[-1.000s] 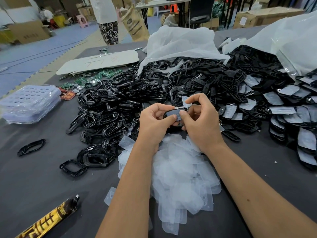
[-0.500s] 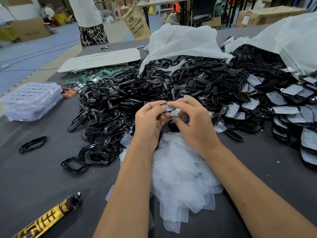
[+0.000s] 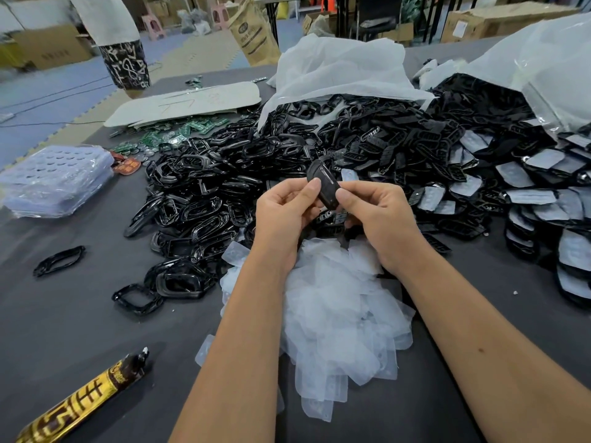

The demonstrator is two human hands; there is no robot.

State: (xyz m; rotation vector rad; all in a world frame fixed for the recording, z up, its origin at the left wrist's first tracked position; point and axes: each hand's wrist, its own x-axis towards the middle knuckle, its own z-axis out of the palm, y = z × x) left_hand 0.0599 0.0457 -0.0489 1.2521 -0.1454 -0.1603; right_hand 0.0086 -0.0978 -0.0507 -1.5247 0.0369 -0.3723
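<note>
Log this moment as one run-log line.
left hand: pinches black shell | right hand: pinches black shell | black shell: raised over clear film pile | black frames heap: left of hands

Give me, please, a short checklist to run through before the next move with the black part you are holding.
1. Grip on the black shell: ok. The left hand and the right hand both pinch it between thumb and fingers.
2. Shell lifted off the heaps: ok. It is held up above the clear film pieces.
3. Film removed from the shell: cannot tell. The side in view looks dark and the far side is hidden.
4. Space to set it down: ok. Bare table shows to the left.
5. Yellow tube out of the way: ok. It lies at front left, apart from both hands.
</note>
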